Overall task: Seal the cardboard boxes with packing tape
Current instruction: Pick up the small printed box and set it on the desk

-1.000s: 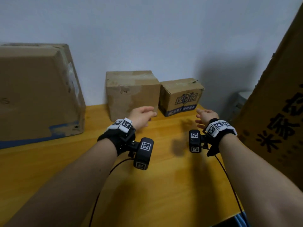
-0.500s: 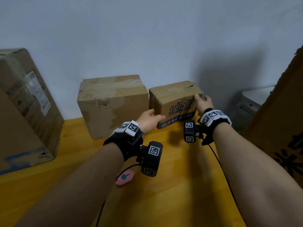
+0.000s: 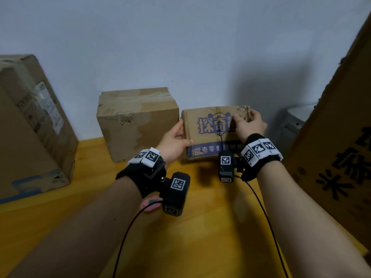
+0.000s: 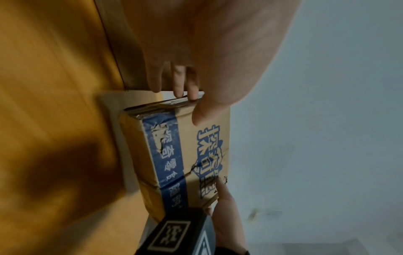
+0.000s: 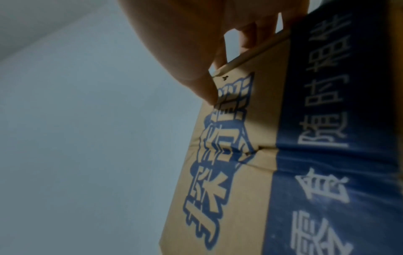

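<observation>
A small cardboard box with blue print stands at the back of the wooden table, its printed face toward me. My left hand grips its left end, thumb on the printed face and fingers round the end. My right hand grips the torn upper right corner. In the left wrist view the box shows my left thumb on its face. In the right wrist view my right thumb presses the printed face of the box. No tape is in view.
A plain worn box stands just left of the small one, against the wall. A large box fills the left side and another large printed box the right. A pink object lies under my left wrist. A grey object sits at back right.
Both hands reached forward from mid-table and took hold of the small printed box by its ends. The box now faces me more squarely.
</observation>
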